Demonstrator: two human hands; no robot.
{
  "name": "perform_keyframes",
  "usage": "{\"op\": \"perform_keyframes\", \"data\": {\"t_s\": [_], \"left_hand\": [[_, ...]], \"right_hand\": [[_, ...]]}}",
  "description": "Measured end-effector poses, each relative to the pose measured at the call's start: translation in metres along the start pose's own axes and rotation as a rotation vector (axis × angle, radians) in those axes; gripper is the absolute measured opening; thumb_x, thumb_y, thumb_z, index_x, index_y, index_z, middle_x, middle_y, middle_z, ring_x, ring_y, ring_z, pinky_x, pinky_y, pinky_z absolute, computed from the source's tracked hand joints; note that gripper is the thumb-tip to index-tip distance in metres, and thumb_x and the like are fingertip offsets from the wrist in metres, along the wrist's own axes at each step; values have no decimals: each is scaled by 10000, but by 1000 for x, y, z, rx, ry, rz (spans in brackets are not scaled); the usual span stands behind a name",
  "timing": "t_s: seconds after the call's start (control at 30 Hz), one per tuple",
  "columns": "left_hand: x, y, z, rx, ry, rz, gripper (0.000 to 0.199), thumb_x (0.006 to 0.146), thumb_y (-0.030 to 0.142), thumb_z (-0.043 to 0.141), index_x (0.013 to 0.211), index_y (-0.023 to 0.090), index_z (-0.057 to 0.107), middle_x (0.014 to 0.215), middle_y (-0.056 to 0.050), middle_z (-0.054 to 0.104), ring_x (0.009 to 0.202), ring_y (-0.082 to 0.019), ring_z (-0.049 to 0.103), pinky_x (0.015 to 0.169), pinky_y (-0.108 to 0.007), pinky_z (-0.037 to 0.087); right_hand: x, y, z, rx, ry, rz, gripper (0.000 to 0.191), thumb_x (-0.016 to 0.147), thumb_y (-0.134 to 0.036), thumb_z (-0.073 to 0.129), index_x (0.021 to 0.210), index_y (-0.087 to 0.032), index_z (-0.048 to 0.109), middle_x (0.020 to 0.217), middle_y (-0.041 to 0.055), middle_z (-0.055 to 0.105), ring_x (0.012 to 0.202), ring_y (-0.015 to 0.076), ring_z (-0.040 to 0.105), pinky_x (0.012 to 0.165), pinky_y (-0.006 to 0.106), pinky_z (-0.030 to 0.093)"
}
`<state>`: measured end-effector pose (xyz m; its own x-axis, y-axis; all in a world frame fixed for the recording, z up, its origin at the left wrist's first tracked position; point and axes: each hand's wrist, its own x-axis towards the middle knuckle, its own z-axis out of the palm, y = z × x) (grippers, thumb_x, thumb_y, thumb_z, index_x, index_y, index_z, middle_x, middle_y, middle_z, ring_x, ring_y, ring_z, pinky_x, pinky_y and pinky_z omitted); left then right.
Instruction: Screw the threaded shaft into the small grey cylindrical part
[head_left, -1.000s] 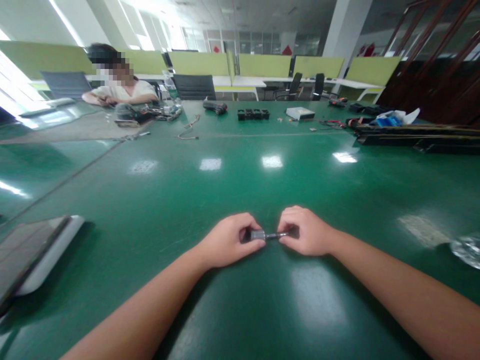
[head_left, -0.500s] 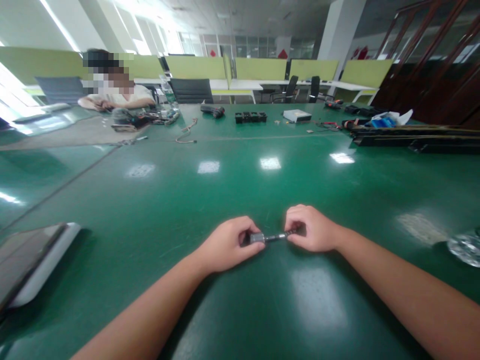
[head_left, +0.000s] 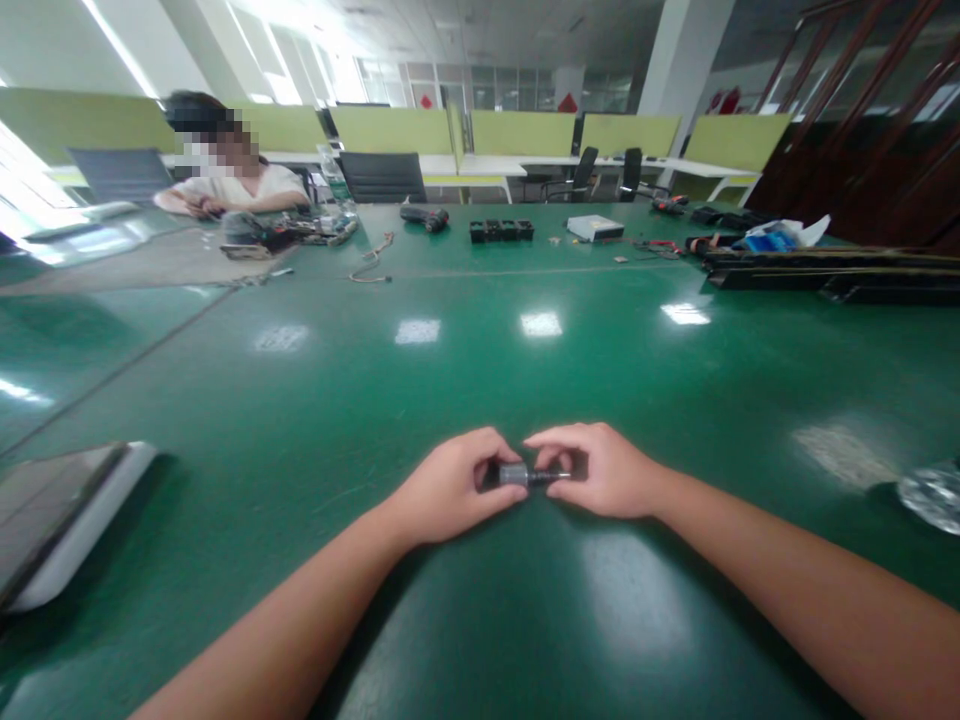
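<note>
My left hand (head_left: 454, 487) is closed around a small dark-grey cylindrical tool (head_left: 514, 474) with a ribbed-looking body. A thin metal shaft (head_left: 563, 475) points right from it. On this shaft, close against the body, sits a dark ribbed sleeve (head_left: 541, 477). My right hand (head_left: 604, 470) is curled about the sleeve, its thumb below and a bent finger above. Its index finger reaches out over the top, apart from the sleeve. The tool lies roughly level, low over the green table (head_left: 465, 400). Its rear end is hidden in my left palm.
A flat device (head_left: 67, 520) lies at the left and a clear glass object (head_left: 930, 495) at the right. Farther off are a black block (head_left: 501, 231), a white box (head_left: 595, 229), a cable (head_left: 371, 262) and dark strips (head_left: 825, 270). A person (head_left: 232, 185) sits across the table.
My right hand has moved left along the shaft, bringing the dark sleeve up to the tool's body. Its index finger has stretched out. My left hand has stayed almost still.
</note>
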<state>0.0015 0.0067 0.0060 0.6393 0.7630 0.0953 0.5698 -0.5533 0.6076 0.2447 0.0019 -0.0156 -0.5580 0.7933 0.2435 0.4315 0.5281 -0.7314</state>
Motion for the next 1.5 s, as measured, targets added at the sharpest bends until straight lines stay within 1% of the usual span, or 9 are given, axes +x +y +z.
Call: {"op": "perform_keyframes", "data": {"t_s": [0.1,0.23,0.33,0.43,0.53,0.67,0.93,1.23,1.5], "left_hand": [[0,0,0,11,2,-10,239,857,380,683,1011,199,662,851,-6,635,711,-148,558,634,-258,403],[0,-1,0,25,3,-9,291,844,382,693,1070,204,654,861,-7,639,716,-152,563,655,-267,422],[-1,-1,0,28,11,-7,317,837,383,700,1093,203,649,864,-7,640,724,-153,567,679,-273,436],[-1,-1,-1,25,10,5,366,829,443,711,1097,200,651,872,-13,643,735,-159,568,680,-275,435],[-1,1,-3,2,-11,6,361,898,494,628,1103,198,661,864,-16,646,724,-156,559,665,-272,422],[0,2,-5,-44,-26,2,295,983,414,512,1095,200,681,889,-19,666,746,-150,567,689,-268,419],[0,3,-5,-33,-45,79,267,899,429,639,990,188,713,848,-19,662,732,-142,585,667,-252,413],[1,4,-3,34,-26,47,263,865,444,676,890,184,700,806,-15,667,698,-145,585,648,-263,409],[1,4,0,51,-5,39,215,851,390,690,944,196,682,853,-17,683,735,-157,602,661,-271,414]], "right_hand": [[0,-1,-4,-116,3,-22,458,675,-154,776,1121,-203,683,953,25,729,778,167,623,761,310,456],[2,-1,-7,-231,-14,-40,122,724,-199,767,826,-184,703,811,16,687,786,176,618,793,330,414],[2,0,-6,-239,-20,-59,74,760,-205,751,746,-183,681,745,1,666,748,163,605,781,325,394],[2,2,-5,-234,10,-75,71,770,-201,751,764,-185,682,761,3,671,752,161,603,763,312,392],[2,2,-5,-220,37,-99,77,780,-205,749,773,-186,675,780,9,676,748,158,602,751,307,398],[1,0,-5,-204,55,-167,71,786,-182,731,797,-189,662,782,7,673,759,161,607,766,314,405],[0,0,-3,-161,86,-235,97,783,-102,678,808,-190,646,815,27,683,776,171,605,753,308,429],[0,0,-2,-215,0,-92,76,787,-174,723,828,-187,660,767,1,660,719,146,580,709,281,405],[1,-5,3,-270,-21,-135,134,825,-243,718,952,-202,699,931,44,716,896,203,634,811,335,430]]}}
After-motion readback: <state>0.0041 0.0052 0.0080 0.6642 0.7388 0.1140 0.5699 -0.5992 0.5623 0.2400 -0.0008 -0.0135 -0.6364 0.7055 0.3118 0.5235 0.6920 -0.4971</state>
